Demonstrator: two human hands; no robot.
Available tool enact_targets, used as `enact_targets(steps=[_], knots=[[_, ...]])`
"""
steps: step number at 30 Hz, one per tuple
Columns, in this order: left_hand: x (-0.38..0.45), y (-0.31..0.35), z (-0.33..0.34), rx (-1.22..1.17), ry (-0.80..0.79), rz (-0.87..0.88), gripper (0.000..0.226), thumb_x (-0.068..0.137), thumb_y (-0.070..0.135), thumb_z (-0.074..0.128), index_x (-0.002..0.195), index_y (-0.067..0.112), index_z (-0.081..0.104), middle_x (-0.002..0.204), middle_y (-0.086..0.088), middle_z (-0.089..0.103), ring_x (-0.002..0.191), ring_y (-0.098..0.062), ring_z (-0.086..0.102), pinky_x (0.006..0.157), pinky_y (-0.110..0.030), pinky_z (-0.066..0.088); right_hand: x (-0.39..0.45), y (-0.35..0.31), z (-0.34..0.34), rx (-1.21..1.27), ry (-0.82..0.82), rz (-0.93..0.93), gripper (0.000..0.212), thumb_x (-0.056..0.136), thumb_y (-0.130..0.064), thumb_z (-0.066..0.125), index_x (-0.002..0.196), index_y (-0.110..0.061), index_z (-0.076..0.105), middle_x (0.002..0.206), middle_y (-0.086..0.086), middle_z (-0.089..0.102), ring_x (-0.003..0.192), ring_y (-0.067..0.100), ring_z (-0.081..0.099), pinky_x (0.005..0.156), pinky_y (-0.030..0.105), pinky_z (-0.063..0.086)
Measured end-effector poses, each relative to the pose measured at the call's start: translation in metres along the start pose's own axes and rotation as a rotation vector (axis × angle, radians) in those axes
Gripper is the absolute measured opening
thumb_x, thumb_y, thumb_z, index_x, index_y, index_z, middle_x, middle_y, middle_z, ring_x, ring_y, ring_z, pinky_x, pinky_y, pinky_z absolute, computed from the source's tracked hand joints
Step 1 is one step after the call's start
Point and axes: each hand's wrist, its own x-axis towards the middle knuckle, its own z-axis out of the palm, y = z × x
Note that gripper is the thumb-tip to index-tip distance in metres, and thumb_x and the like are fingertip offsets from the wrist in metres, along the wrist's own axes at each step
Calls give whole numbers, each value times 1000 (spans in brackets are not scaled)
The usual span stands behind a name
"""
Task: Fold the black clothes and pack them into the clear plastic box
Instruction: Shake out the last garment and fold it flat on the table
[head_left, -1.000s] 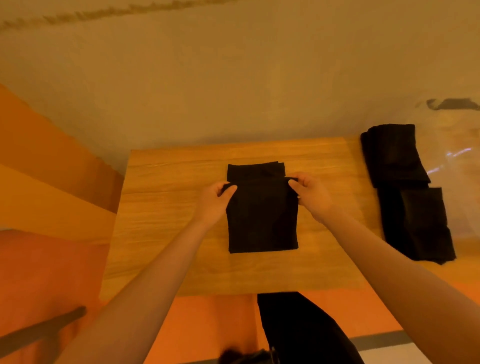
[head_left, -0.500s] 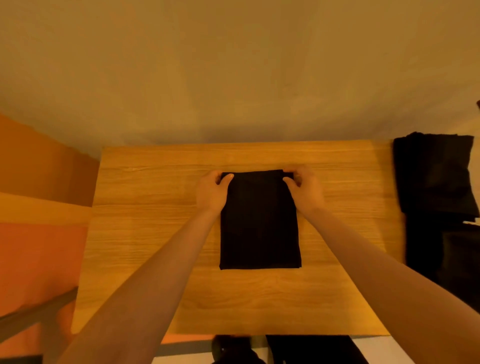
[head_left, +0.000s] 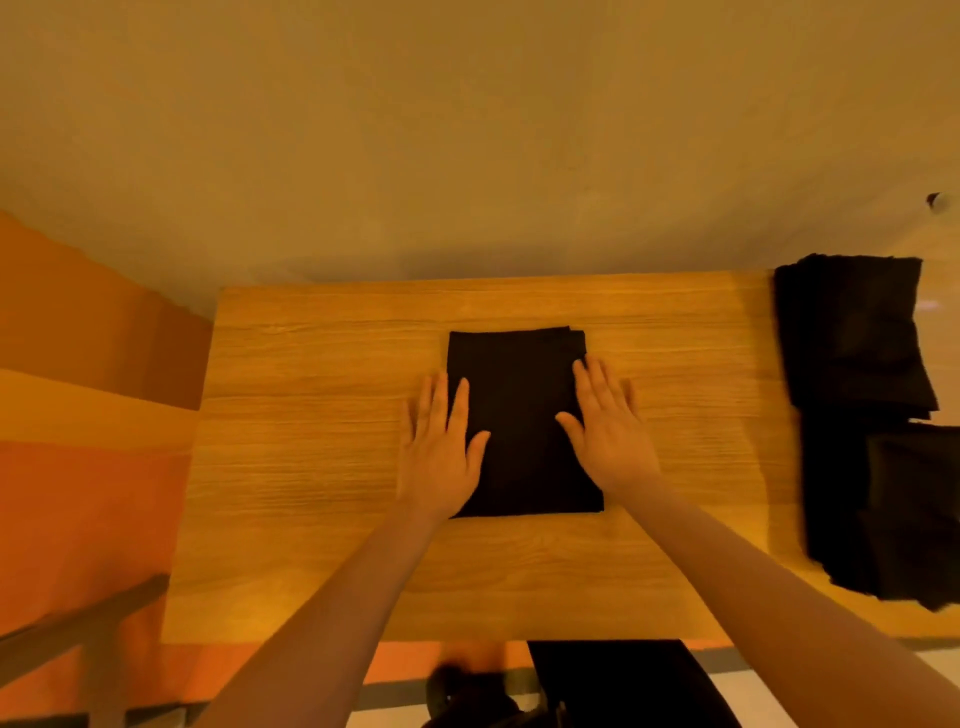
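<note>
Folded black cloth rectangle (head_left: 522, 423) lies flat mid-counter, slightly toward the far edge of the light wooden counter (head_left: 311, 467); long axis runs near-to-far; a layer edge peeks out at its far right corner.

Left hand (head_left: 441, 447) lies flat, fingers (head_left: 460, 400) straight and extended; it straddles the cloth's left edge, thumb side over the fabric, outer fingers over wood; holds nothing. Right hand (head_left: 610, 431) mirrors it on the cloth's right edge; fingers straight, nothing pinched.

Step, by my read: smoothing or pressing the finished fold; folding of this piece looks done or nearly so.

Stack of black folded clothes (head_left: 872, 426) sits at the counter's right edge, partly overhanging; looks like it's in or by the clear plastic box, but the box walls aren't really resolvable here; can't confirm.

Next move likely needs: fingers slid under both side edges, lift without letting layers slip, carry toward the right edge, set beside or on the stack; risk is the fold opening at that loose far corner.
</note>
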Motion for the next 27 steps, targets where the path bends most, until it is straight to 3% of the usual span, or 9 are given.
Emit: enact_targets(steps=[3, 7, 10, 13, 15, 18, 21, 24, 27], knots=[[-17, -4, -6, 107, 52, 190, 63, 91, 46, 27, 142, 9, 30, 151, -13, 28, 142, -26, 12, 115, -46, 14, -12, -7, -12, -67, 87, -79, 70, 91, -52, 17, 148, -11, 8, 153, 3, -3, 143, 18, -3, 116, 40, 1], [-57, -17, 5, 176, -30, 477, 61, 88, 50, 31, 134, 13, 46, 142, -6, 45, 138, -20, 27, 111, -42, 28, -54, -5, 7, -246, 30, -443, 66, 84, -54, 29, 137, -16, 41, 143, 3, 42, 133, 16, 30, 113, 38, 22], [-67, -19, 5, 108, -85, 393, 55, 87, 44, 32, 130, 15, 52, 136, -3, 52, 131, -17, 31, 102, -38, 33, -78, 6, 18, -261, -97, -361, 58, 92, -52, 20, 132, -20, 46, 137, 0, 51, 130, 13, 35, 109, 35, 16], [-65, -16, 0, -44, -72, 355, 55, 91, 40, 21, 134, 18, 47, 144, 0, 42, 135, -12, 19, 107, -32, 26, -82, 7, 19, -163, -42, -259, 59, 99, -46, 10, 127, -18, 54, 133, 1, 55, 127, 12, 36, 114, 35, 20], [-64, -17, -2, -146, -92, 335, 53, 93, 38, 21, 137, 18, 42, 148, 2, 32, 136, -7, 11, 112, -31, 22, -81, 3, 20, -181, 91, -287, 35, 97, -33, 41, 123, -17, 58, 129, 2, 58, 125, 12, 39, 106, 35, 31], [-63, -16, -6, -265, -34, 292, 38, 97, 26, 39, 131, 15, 50, 143, -1, 43, 136, -6, 22, 111, -27, 29, -80, -2, 17, -101, 143, -308, 45, 72, -12, 78, 115, -15, 65, 124, 4, 62, 118, 18, 56, 99, 37, 33], [-66, -12, -11, -327, -43, 207, 34, 98, 23, 41, 130, 15, 52, 140, -1, 47, 134, -10, 35, 107, -19, 26, -85, -5, 9, -26, 194, -291, 35, 71, -2, 76, 105, -10, 69, 112, 8, 68, 105, 22, 65, 97, 37, 34], [-77, -7, -18, -392, -15, 194, 31, 98, 20, 43, 125, 10, 55, 133, -5, 52, 127, -15, 44, 99, -15, 27, -96, -14, -2, 200, 135, -170, 28, 92, -11, 54, 119, -10, 61, 120, 6, 63, 118, 22, 54, 104, 25, 31], [-83, 0, -28, -577, 5, 123, 22, 96, 20, 46, 114, 16, 58, 112, -1, 61, 102, -9, 56, 83, -18, 41, -104, -17, -12, 483, 52, -15, 30, 94, -18, 50, 123, -12, 58, 113, 3, 64, 102, 14, 58, 81, 12, 44]])
